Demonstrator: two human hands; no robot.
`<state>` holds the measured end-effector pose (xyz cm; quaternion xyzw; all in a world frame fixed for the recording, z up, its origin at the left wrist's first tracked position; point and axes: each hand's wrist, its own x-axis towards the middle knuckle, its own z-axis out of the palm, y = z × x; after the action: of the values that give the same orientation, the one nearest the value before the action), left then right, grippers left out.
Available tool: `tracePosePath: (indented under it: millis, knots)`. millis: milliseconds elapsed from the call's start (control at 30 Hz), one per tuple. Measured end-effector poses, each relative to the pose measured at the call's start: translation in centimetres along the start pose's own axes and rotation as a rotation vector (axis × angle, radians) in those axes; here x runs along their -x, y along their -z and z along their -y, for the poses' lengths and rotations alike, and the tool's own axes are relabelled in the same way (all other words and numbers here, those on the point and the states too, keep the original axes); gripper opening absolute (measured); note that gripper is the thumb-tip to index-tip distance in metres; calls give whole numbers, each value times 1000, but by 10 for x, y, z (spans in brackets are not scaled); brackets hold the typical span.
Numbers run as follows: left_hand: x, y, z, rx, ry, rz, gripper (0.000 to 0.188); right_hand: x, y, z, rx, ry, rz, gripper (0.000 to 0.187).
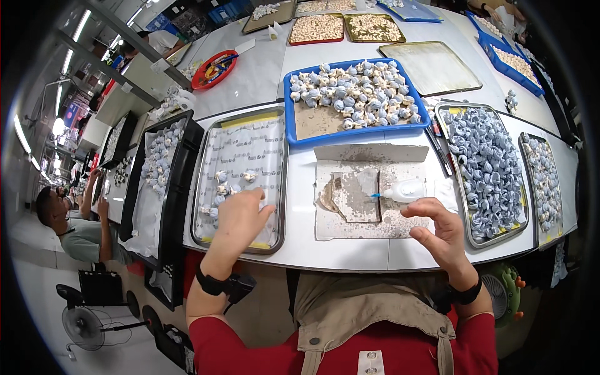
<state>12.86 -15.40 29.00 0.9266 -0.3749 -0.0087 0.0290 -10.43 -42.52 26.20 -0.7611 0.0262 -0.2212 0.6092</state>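
Note:
My left hand point(242, 217) is over a paper-lined metal tray point(280, 187), its thumb apart from the fingers and nothing visible between them. Beside its fingers lie several small blue-and-cream figurines point(221, 177); the hand covers part of this group. My right hand point(442, 232) is raised above the table's front, fingers curved and thumb spread, holding nothing. Just beyond it, a white squeeze bottle with a blue tip point(406, 190) lies on its side on a stained cardboard sheet point(337, 230). A flat dark-edged square piece point(362, 209) rests on that cardboard.
A blue tray point(319, 128) full of figurines stands behind the cardboard. To the right, a metal tray holds grey-blue pieces point(487, 175). A black crate point(150, 212) with figurines is at left. Farther back are a red basin point(212, 69) and trays of cream pieces point(317, 28). People sit at left.

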Motion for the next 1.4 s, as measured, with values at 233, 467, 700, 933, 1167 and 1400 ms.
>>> tracePosePath:
  millis: [233,467,700,933,1167,1400]
  knots:
    - [-170,-20,-54,282,-417,-416,17,-8,-1,-4,264,-37,-110,11]
    - [-259,-52,-120,117,-346,-54,47,2,5,-12,271,-133,-163,9]
    - [-234,-71,-48,224,-381,-39,26,11,18,-19,271,-181,-199,10]
    - [-214,-37,-59,303,-389,-243,13,7,12,-22,229,-201,-188,11]
    - [-250,-66,-135,203,-560,-186,11,14,14,-17,295,-172,-179,12]
    - [-233,-49,-79,750,-352,-311,16,19,22,-22,260,-162,-225,11]
